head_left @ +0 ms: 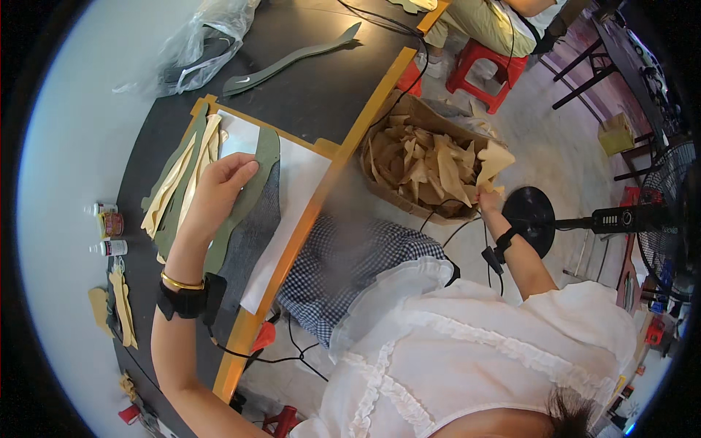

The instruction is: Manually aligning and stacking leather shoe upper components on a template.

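Observation:
My left hand (228,182) is closed, thumb and fingers pinching the edge of a long curved dark green cut piece (268,150) above the black table. Under that piece lie a white sheet (299,175) and a dark mesh-like piece (263,212). Beside the hand, to its left, green and cream cut strips (171,186) are stacked in a loose pile. My right hand (491,200) reaches out to the right, its fingers closed on a tan paper scrap (495,162) at the rim of a cardboard box (376,164) heaped with similar tan scraps (438,157).
Wooden strips (398,73) edge the black table (321,95). A long green strip (292,62) and a clear plastic bag (212,44) lie toward its far end. Small bottles (113,247) stand at left. Right are a fan (661,212) and a red stool (485,73) with a seated person.

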`<state>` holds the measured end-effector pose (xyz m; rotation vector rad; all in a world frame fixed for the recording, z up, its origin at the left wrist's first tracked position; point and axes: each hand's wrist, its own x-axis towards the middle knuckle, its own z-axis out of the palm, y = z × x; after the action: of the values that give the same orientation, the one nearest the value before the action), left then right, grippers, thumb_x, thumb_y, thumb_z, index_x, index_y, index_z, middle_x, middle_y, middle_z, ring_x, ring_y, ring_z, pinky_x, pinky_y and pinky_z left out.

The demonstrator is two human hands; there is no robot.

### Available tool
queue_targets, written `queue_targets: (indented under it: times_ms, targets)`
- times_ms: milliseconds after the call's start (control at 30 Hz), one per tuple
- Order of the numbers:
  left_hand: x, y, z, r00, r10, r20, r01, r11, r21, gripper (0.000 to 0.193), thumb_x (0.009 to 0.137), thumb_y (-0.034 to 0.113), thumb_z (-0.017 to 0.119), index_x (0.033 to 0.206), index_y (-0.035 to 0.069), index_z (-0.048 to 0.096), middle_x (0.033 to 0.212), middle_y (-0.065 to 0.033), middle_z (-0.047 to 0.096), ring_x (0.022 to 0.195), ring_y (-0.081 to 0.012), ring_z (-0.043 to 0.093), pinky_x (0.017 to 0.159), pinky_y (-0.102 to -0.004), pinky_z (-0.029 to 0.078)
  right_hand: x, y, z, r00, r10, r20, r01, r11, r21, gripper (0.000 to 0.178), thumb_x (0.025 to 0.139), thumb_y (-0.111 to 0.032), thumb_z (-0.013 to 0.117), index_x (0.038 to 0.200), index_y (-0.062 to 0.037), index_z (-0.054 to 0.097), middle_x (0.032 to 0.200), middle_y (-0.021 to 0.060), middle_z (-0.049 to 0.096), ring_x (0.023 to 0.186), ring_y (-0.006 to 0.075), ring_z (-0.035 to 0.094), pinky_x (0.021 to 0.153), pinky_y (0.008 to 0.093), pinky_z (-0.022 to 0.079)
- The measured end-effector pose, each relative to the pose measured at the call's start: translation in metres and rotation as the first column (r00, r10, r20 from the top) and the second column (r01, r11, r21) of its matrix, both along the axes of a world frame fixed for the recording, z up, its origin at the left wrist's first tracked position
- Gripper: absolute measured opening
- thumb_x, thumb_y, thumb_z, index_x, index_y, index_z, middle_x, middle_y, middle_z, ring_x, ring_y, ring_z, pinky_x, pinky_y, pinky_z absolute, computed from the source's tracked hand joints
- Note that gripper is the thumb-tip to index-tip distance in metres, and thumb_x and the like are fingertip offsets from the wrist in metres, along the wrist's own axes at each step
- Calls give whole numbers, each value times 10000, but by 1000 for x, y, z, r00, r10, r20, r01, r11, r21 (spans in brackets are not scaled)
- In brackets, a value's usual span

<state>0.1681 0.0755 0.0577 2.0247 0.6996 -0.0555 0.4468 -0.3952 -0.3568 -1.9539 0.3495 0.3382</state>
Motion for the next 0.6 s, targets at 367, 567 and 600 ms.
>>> queue_targets:
  times_ms: [367,567,600]
  targets:
    - [7,24,-24,997,58,53,-65,989,136,249,986,217,591,1089,-1,655,853,55,572,787,-35,496,693,-197,390,50,36,-3,943,21,-331,95,939,329,185,947,-201,543,940,-43,638,856,84,665,657,197,630,559,312,486]
    - [11,23,-21,996,1,93,-17,985,174,266,984,204,590,1103,-25,654,877,27,606,800,-49,524,723,-202,414,78,53,-31,833,-178,-524,464,741,485,221,985,-225,503,944,-54,637,903,18,666,788,162,632,587,296,438]
    - [13,21,-20,997,15,71,-28,983,181,271,983,201,591,1119,-24,656,887,20,617,807,-53,533,734,-206,423,82,57,-34,814,-164,-557,490,709,507,206,988,-226,507,984,-54,621,919,27,663,808,169,633,591,292,445]
